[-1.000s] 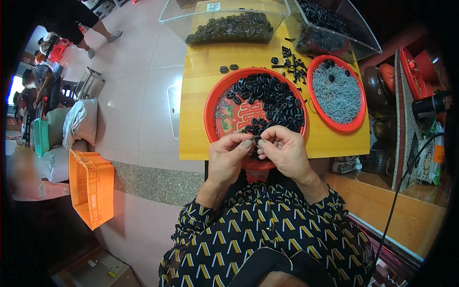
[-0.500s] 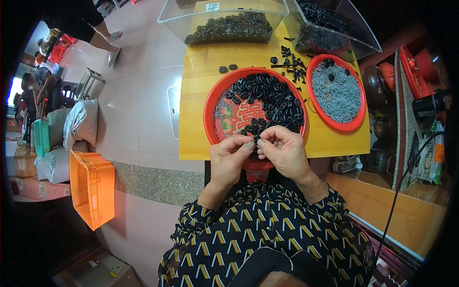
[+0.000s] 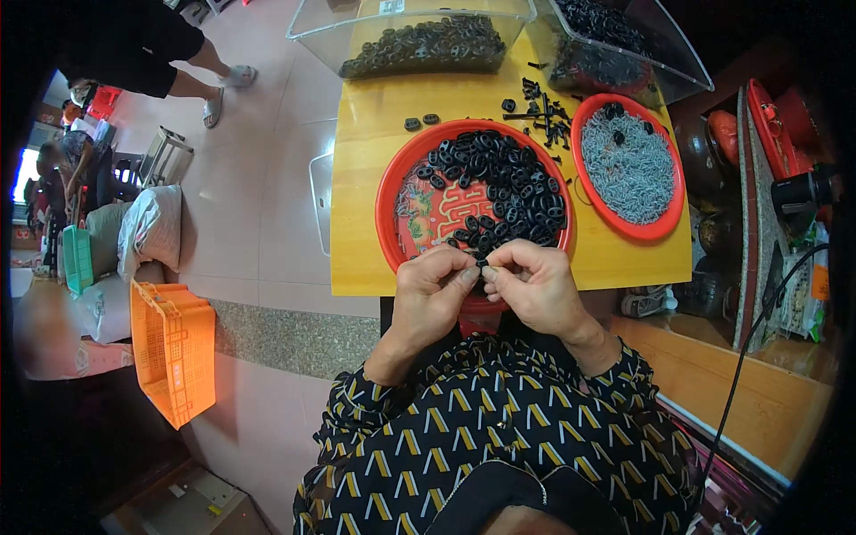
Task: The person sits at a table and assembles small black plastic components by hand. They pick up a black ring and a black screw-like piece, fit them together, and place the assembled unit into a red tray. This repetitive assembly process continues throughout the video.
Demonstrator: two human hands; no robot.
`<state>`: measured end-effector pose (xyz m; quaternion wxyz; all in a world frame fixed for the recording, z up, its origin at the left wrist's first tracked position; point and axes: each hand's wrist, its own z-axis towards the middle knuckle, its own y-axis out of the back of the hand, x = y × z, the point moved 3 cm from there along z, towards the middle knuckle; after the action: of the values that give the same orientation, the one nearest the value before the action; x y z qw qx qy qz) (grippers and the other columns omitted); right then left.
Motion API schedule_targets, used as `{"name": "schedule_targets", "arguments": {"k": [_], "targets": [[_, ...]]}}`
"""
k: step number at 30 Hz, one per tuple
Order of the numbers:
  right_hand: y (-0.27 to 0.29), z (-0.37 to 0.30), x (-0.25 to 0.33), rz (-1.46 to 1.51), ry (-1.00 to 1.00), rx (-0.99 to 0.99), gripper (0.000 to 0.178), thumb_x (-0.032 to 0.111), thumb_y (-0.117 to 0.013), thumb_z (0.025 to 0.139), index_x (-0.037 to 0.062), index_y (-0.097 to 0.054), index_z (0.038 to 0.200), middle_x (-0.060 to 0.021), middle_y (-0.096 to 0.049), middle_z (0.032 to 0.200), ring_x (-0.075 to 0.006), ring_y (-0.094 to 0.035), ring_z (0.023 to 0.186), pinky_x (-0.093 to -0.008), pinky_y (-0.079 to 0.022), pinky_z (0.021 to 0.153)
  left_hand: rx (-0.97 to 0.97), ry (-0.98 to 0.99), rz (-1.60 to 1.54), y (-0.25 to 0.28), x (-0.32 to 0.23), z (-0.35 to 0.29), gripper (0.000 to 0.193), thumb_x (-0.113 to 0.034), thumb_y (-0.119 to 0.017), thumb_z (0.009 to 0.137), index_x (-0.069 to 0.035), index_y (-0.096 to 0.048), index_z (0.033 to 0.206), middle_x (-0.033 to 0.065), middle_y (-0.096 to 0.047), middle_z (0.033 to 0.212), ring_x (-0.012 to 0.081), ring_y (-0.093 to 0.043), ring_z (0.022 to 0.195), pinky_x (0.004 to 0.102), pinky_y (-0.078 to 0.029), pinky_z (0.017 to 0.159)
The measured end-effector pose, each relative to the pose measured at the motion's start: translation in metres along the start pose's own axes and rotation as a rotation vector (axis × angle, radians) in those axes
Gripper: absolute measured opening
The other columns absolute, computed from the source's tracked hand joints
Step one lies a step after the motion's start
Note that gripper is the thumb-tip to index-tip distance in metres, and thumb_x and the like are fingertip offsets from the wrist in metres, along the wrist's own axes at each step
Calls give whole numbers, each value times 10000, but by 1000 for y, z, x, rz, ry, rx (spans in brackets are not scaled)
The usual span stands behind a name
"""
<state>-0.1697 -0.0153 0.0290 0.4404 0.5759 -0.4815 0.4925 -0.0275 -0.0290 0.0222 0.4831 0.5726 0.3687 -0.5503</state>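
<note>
My left hand and my right hand meet over the near rim of a red round tray. Both are closed in a pinch on one small black part, mostly covered by my fingertips. Many black oval pieces with two holes fill the right side of this tray. At its left lie some small silvery pieces. To the right, a second red tray holds a heap of small silvery metal pieces, with a few black ones on top.
On the yellow table, black screw-like parts lie loose between the trays. Two clear plastic bins of black parts stand at the far edge. An orange crate sits on the floor at left. A person's legs show at far left.
My hands stay pinched together on the small black part, shifting only slightly. The person at far left has moved a little to the right, and a blurred shape has appeared at the left edge.
</note>
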Motion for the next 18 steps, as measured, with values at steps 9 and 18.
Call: {"name": "schedule_targets", "arguments": {"k": [9, 18], "targets": [[27, 8, -5, 207, -9, -111, 92, 2, -540, 806, -26, -534, 894, -13, -545, 730, -52, -524, 602, -186, -465, 539, 41, -244, 598, 17, 10, 36, 148, 2, -604, 696, -6, -607, 844, 134, -560, 781, 263, -539, 728, 335, -435, 665], [33, 5, -13, 114, -73, -98, 120, 13, -532, 801, -17, -537, 918, -5, -540, 728, -40, -514, 595, -181, -451, 525, 114, -316, 775, -1, 20, 43, 162, 44, -569, 590, 11, -539, 746, 169, -489, 774, 353, -461, 778, 423, -387, 684]]}}
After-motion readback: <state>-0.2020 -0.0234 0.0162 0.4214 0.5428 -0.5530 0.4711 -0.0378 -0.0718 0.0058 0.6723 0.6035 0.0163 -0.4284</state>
